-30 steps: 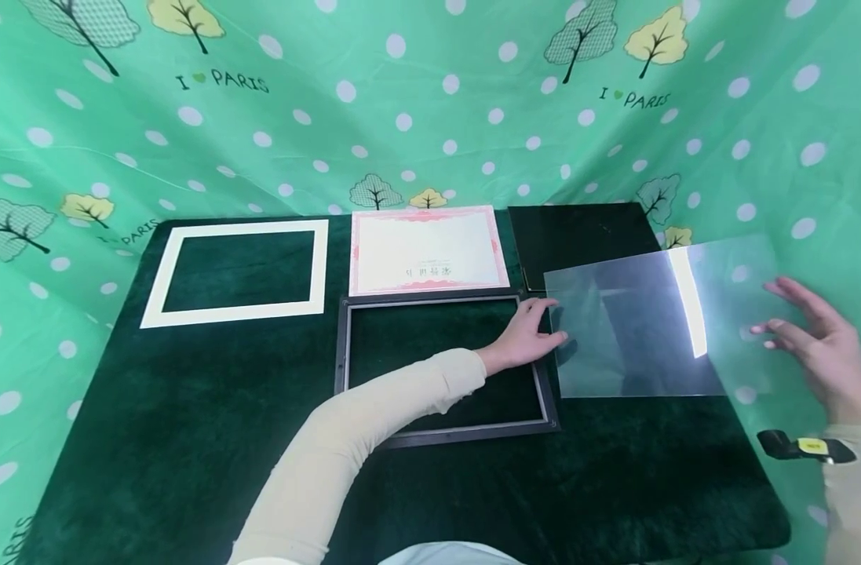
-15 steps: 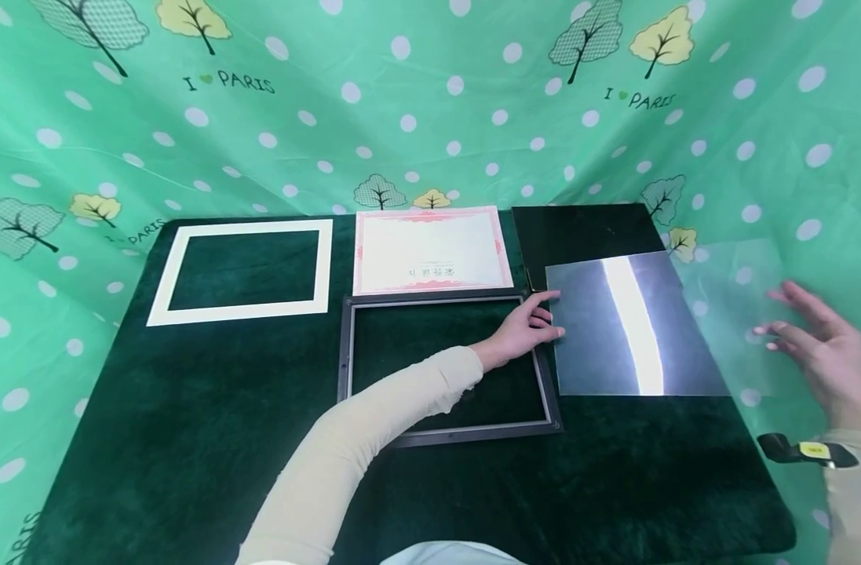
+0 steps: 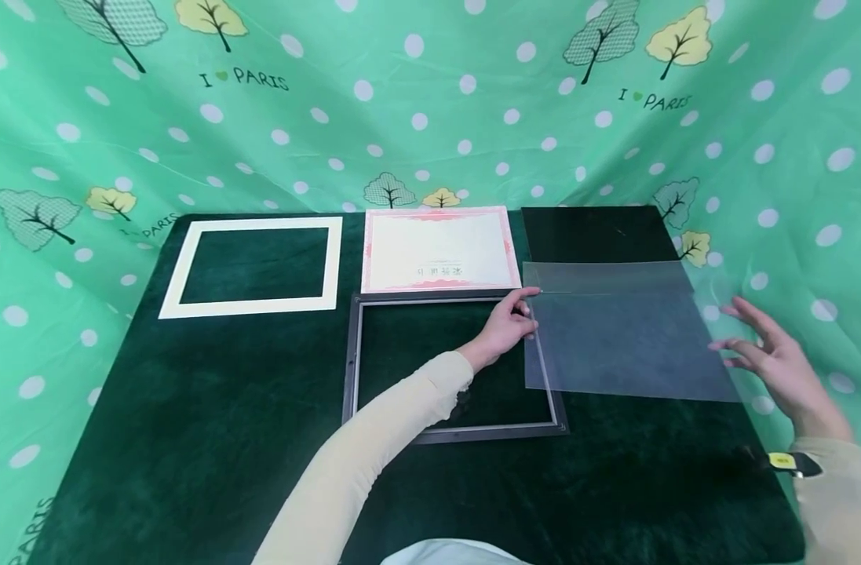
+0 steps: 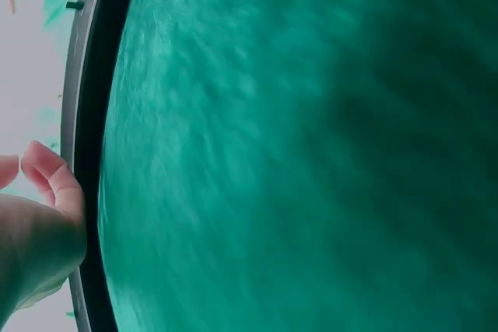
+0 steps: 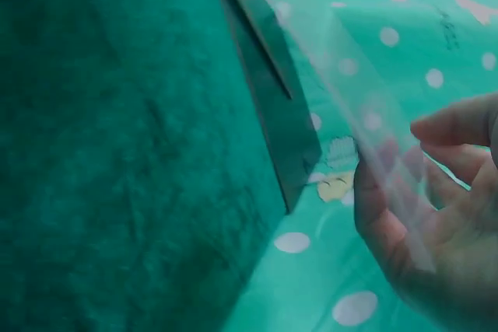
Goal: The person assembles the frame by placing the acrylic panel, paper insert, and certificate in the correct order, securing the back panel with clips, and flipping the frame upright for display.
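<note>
Clear sheet: in both hands, above the desk near its right edge; its left end overlaps the frame's right side.
Left hand: finger and thumb hold the sheet's left edge.
Right hand: fingers hold the opposite edge (the right wrist view shows it between fingers and thumb).
Dark frame: flat near the desk's middle.
Far edge of desk: white border at the left corner, pink-edged paper in the middle, black board at the right corner.
</note>
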Demonstrator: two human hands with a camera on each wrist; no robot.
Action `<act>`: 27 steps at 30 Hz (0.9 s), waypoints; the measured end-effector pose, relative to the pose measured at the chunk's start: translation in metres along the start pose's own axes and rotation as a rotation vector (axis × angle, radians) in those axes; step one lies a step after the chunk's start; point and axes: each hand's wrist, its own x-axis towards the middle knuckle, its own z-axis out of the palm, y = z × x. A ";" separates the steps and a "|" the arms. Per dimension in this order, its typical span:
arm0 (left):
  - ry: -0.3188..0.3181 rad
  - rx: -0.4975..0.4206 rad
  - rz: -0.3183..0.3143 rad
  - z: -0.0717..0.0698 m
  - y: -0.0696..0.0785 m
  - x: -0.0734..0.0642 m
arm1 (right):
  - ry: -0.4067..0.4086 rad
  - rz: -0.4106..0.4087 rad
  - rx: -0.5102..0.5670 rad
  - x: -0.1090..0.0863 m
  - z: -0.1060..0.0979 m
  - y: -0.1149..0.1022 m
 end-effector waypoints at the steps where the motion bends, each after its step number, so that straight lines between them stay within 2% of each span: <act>1: 0.007 -0.001 -0.001 -0.003 0.001 0.000 | -0.022 -0.010 -0.039 0.000 0.002 0.001; 3: 0.015 -0.009 -0.004 -0.010 0.004 -0.001 | -0.032 -0.018 -0.167 0.001 0.007 0.003; 5: 0.014 -0.026 -0.009 -0.015 0.008 -0.001 | -0.037 -0.029 -0.222 0.002 0.013 0.005; 10: -0.007 -0.006 -0.010 -0.023 0.018 -0.007 | -0.035 -0.034 -0.231 0.003 0.024 0.013; 12: -0.049 0.014 -0.003 -0.027 0.020 -0.011 | -0.023 -0.027 -0.228 0.003 0.027 0.017; 17: -0.216 0.032 -0.019 -0.044 0.022 -0.020 | 0.020 -0.016 -0.226 0.003 0.035 0.023; 20: -0.266 0.027 -0.026 -0.055 0.024 -0.026 | 0.034 -0.016 -0.233 0.004 0.040 0.023; 23: -0.261 0.004 -0.018 -0.064 0.027 -0.031 | 0.036 -0.007 -0.276 0.006 0.047 0.021; 27: -0.216 -0.018 -0.009 -0.075 0.029 -0.037 | 0.042 0.000 -0.320 0.013 0.057 0.020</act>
